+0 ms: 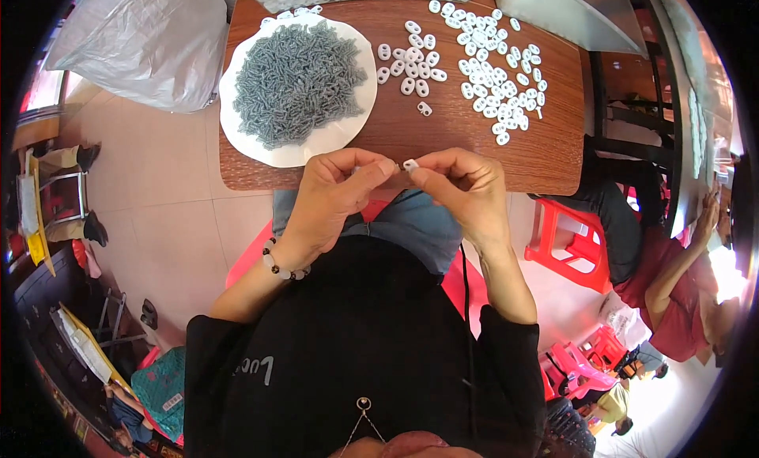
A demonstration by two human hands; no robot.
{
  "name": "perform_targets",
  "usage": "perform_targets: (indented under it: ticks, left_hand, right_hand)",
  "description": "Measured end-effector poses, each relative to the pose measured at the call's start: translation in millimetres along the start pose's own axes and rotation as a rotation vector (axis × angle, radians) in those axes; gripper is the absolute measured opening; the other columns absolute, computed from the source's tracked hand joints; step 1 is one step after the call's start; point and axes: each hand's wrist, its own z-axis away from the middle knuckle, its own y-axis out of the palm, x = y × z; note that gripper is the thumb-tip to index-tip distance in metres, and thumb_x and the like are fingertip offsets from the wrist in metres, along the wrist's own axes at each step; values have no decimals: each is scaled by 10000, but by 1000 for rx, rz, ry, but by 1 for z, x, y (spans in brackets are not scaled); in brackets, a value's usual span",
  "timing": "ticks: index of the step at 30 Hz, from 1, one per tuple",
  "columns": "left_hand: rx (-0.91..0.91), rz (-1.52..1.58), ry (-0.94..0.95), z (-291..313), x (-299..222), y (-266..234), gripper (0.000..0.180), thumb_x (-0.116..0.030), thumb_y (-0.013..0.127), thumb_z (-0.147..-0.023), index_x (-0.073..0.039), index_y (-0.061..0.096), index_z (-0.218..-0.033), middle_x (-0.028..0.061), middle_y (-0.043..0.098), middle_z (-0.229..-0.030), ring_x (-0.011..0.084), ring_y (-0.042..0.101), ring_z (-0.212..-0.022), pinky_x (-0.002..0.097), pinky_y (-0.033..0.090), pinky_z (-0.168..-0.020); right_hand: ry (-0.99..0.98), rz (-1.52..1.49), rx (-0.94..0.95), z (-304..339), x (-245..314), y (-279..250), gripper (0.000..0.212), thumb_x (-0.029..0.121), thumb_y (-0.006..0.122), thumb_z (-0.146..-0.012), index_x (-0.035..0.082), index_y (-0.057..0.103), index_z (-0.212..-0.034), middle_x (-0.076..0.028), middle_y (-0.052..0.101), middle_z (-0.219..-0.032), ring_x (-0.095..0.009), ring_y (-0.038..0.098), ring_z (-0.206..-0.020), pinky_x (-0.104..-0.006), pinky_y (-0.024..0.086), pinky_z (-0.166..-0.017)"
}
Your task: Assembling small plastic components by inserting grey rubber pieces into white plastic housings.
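Note:
My right hand (466, 191) pinches a small white oval piece (409, 165) between thumb and forefinger, at the table's near edge. Close beside it, my left hand (336, 193) has thumb and forefinger pressed together. Whatever those left fingertips hold is too small to make out. Beyond my left hand, a white dish (231, 114) bears a big heap of small grey ribbed plugs (296, 82). White oval pieces with two holes lie in a loose cluster (411, 61) right of the dish. A larger spread of such pieces (494, 86) covers the table's right side. One single piece (424, 109) lies nearer me.
The brown wooden table (395, 134) ends just in front of my lap. A large whitish plastic bag (150, 47) stands at its left. A red stool (565, 245) and a seated person in dark red (672, 300) are at the right. Pale sheets border the table's far edge.

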Motion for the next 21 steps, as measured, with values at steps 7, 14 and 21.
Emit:
perform_targets:
  ticks: [7, 14, 21]
  left_hand:
    - [-51, -3, 49, 0, 2, 2, 122, -117, 641, -871, -3, 668, -906, -34, 589, -700, -9, 392, -529, 161, 266, -456]
    - [-14, -10, 18, 3, 1, -1, 138, -123, 646, -872, 5, 673, -919, -1, 645, -758, -4, 491, -597, 142, 353, -509]
    - [24, -311, 179, 5, 1, -3, 141, -148, 654, -869, -12, 669, -904, -13, 630, -759, -8, 398, -557, 151, 268, -478]
  right_hand:
    - [-27, 33, 44, 2, -9, 4, 56, 18, 678, -821, 5, 682, -875, 0, 644, -732, -21, 556, -648, -160, 410, -540]
    - [-107, 201, 38, 7, -4, 4, 65, 50, 664, -842, -15, 662, -852, -14, 642, -731, -37, 559, -666, -177, 433, -603]
    - [-86, 135, 47, 8, 1, 0, 81, 58, 640, -858, -19, 648, -832, -29, 641, -733, -48, 564, -681, -186, 433, -623]
